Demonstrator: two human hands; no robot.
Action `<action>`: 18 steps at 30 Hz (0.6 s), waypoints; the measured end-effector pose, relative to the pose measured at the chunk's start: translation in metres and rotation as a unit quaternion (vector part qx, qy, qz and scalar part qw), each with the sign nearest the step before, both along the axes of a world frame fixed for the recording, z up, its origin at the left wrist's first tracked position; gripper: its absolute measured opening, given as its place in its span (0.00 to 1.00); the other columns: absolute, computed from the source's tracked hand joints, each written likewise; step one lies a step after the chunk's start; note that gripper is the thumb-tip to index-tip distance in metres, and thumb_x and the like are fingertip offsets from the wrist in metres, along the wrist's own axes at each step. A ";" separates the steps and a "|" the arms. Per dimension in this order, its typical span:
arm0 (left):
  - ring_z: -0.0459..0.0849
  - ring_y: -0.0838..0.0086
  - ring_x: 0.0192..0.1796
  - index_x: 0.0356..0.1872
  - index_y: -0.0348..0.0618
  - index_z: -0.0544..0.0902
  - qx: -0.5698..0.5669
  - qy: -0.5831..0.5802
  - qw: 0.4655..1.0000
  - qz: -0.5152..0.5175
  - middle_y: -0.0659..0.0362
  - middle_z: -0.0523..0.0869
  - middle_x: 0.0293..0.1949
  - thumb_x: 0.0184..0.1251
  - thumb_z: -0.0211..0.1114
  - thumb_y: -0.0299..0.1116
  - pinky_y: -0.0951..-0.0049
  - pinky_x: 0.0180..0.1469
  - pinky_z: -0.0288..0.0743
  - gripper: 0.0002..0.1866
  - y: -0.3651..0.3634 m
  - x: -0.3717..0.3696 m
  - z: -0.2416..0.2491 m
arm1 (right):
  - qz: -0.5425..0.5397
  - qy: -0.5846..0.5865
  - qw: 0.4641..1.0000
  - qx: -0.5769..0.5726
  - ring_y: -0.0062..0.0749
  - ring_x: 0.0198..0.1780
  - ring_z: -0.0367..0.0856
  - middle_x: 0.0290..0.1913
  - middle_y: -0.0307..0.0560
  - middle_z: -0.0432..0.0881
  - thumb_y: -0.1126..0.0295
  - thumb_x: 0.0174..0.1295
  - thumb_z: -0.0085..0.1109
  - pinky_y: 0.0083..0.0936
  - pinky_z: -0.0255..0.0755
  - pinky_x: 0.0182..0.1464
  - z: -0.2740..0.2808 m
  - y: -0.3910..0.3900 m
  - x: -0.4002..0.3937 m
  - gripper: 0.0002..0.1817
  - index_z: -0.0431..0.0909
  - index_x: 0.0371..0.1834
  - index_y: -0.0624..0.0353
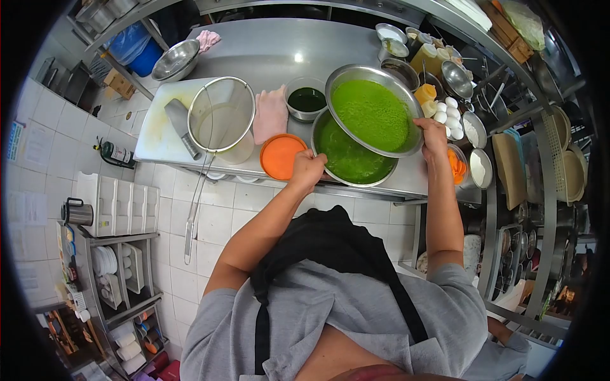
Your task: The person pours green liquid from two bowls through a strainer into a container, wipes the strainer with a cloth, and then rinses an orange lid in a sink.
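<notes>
My right hand [434,138] is closed on the right rim of a metal bowl [332,82] of frothy bright green liquid [372,105]. This bowl is held over a second metal bowl [381,183] that also contains green liquid [352,152], and it hides the second bowl's far right part. The fingers of my left hand [308,170] grip the near left rim of the lower bowl. Beside my left hand lies a round orange lid [283,157]. A smaller bowl of dark green liquid [306,100] stands behind the lower bowl, to the left.
Left on the counter [254,47], a wire strainer [219,146] rests across a tub, its handle overhanging the front edge. A knife [181,127] lies on the white cutting board [152,136]. Eggs [450,117], sauce bottles [432,57] and several small bowls crowd the right side.
</notes>
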State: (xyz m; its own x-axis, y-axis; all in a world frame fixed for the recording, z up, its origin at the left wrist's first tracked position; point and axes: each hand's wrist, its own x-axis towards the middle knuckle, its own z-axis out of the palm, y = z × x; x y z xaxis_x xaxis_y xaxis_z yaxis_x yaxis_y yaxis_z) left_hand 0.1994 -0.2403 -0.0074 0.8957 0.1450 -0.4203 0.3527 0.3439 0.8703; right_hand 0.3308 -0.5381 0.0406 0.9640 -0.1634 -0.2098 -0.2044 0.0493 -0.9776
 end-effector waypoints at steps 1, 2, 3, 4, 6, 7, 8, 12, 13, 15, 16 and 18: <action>0.86 0.65 0.29 0.32 0.30 0.76 0.000 0.000 1.000 0.000 0.47 0.84 0.32 0.61 0.57 0.22 0.67 0.28 0.86 0.04 0.000 0.002 -0.003 | -0.004 -0.003 1.000 0.005 0.27 0.30 0.77 0.30 0.45 0.82 0.76 0.55 0.61 0.22 0.70 0.36 0.001 0.000 0.000 0.05 0.82 0.29 0.67; 0.86 0.65 0.28 0.31 0.30 0.76 0.023 0.004 1.000 -0.009 0.47 0.84 0.32 0.61 0.57 0.22 0.67 0.28 0.86 0.04 0.000 0.004 -0.009 | -0.008 -0.006 1.000 0.009 0.24 0.28 0.75 0.27 0.42 0.81 0.76 0.54 0.62 0.21 0.67 0.32 0.001 0.000 0.001 0.04 0.82 0.27 0.66; 0.86 0.64 0.28 0.31 0.30 0.76 0.045 0.008 0.999 -0.016 0.47 0.84 0.32 0.61 0.57 0.22 0.67 0.28 0.86 0.03 0.000 0.005 -0.012 | -0.007 -0.006 1.000 0.008 0.24 0.28 0.75 0.27 0.42 0.81 0.76 0.54 0.62 0.21 0.67 0.32 0.000 -0.002 0.002 0.04 0.82 0.27 0.66; 0.86 0.64 0.28 0.31 0.30 0.76 0.044 0.008 0.999 -0.015 0.47 0.84 0.32 0.61 0.57 0.22 0.67 0.28 0.86 0.03 -0.001 0.007 -0.016 | -0.008 -0.006 1.000 0.003 0.24 0.28 0.75 0.27 0.41 0.81 0.75 0.54 0.62 0.20 0.67 0.33 -0.002 -0.004 0.002 0.04 0.82 0.27 0.66; 0.86 0.64 0.27 0.30 0.31 0.76 0.034 0.018 0.999 -0.003 0.47 0.84 0.31 0.61 0.57 0.22 0.67 0.27 0.86 0.04 -0.006 0.009 -0.023 | -0.005 -0.005 1.000 -0.005 0.23 0.29 0.74 0.27 0.41 0.80 0.75 0.54 0.62 0.20 0.66 0.33 -0.002 -0.007 0.001 0.04 0.81 0.27 0.66; 0.86 0.64 0.27 0.30 0.31 0.76 0.032 0.019 0.999 0.001 0.47 0.84 0.31 0.61 0.57 0.22 0.67 0.27 0.86 0.04 -0.007 0.010 -0.027 | -0.009 -0.014 1.000 -0.001 0.24 0.29 0.75 0.27 0.41 0.80 0.75 0.54 0.62 0.20 0.67 0.33 -0.002 -0.008 -0.001 0.04 0.81 0.27 0.66; 0.86 0.65 0.26 0.29 0.31 0.75 0.024 0.017 1.000 -0.002 0.48 0.83 0.30 0.62 0.58 0.23 0.67 0.27 0.85 0.04 -0.007 0.011 -0.031 | -0.013 -0.023 1.000 0.003 0.24 0.29 0.75 0.28 0.42 0.81 0.76 0.54 0.61 0.19 0.67 0.34 -0.002 -0.008 -0.003 0.04 0.81 0.27 0.66; 0.85 0.66 0.26 0.28 0.31 0.75 0.010 0.020 1.000 -0.006 0.52 0.81 0.27 0.62 0.59 0.23 0.67 0.26 0.84 0.05 -0.011 0.013 -0.026 | -0.008 0.002 1.000 0.017 0.25 0.30 0.76 0.29 0.43 0.82 0.76 0.54 0.61 0.19 0.68 0.35 -0.007 -0.016 -0.007 0.04 0.81 0.28 0.67; 0.85 0.66 0.26 0.28 0.31 0.75 0.008 0.021 1.000 -0.002 0.52 0.81 0.27 0.62 0.59 0.23 0.67 0.26 0.84 0.05 -0.012 0.014 -0.024 | -0.011 0.001 1.000 0.017 0.26 0.30 0.77 0.30 0.44 0.82 0.76 0.54 0.61 0.20 0.69 0.35 -0.005 -0.016 -0.010 0.04 0.81 0.28 0.67; 0.84 0.66 0.26 0.27 0.32 0.75 0.023 0.018 0.999 -0.027 0.54 0.79 0.25 0.62 0.59 0.23 0.65 0.27 0.84 0.05 -0.014 0.015 -0.018 | -0.010 -0.001 1.000 0.017 0.27 0.30 0.78 0.30 0.45 0.82 0.76 0.54 0.61 0.20 0.70 0.36 -0.002 -0.014 -0.015 0.04 0.81 0.29 0.67; 0.84 0.66 0.26 0.27 0.32 0.75 0.022 0.016 0.999 -0.023 0.54 0.79 0.25 0.62 0.59 0.23 0.65 0.27 0.84 0.05 -0.014 0.015 -0.014 | -0.017 0.008 1.000 0.018 0.27 0.31 0.78 0.30 0.45 0.82 0.77 0.54 0.61 0.20 0.71 0.36 -0.001 -0.013 -0.016 0.04 0.81 0.29 0.68; 0.83 0.67 0.26 0.26 0.33 0.74 0.040 0.015 0.999 -0.028 0.55 0.78 0.24 0.61 0.59 0.24 0.65 0.26 0.83 0.06 -0.016 0.015 -0.009 | -0.025 0.017 0.999 0.017 0.28 0.31 0.79 0.30 0.45 0.82 0.77 0.55 0.61 0.21 0.71 0.36 -0.001 -0.013 -0.017 0.04 0.81 0.29 0.68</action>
State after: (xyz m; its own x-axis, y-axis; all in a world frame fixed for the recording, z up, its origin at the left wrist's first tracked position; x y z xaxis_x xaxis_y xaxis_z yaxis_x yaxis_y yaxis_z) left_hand 0.2146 -0.2565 -0.0164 0.8908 0.1284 -0.4359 0.3958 0.2521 0.8831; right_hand 0.3138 -0.5513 0.0393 0.9470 -0.2032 -0.2487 -0.2341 0.0930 -0.9677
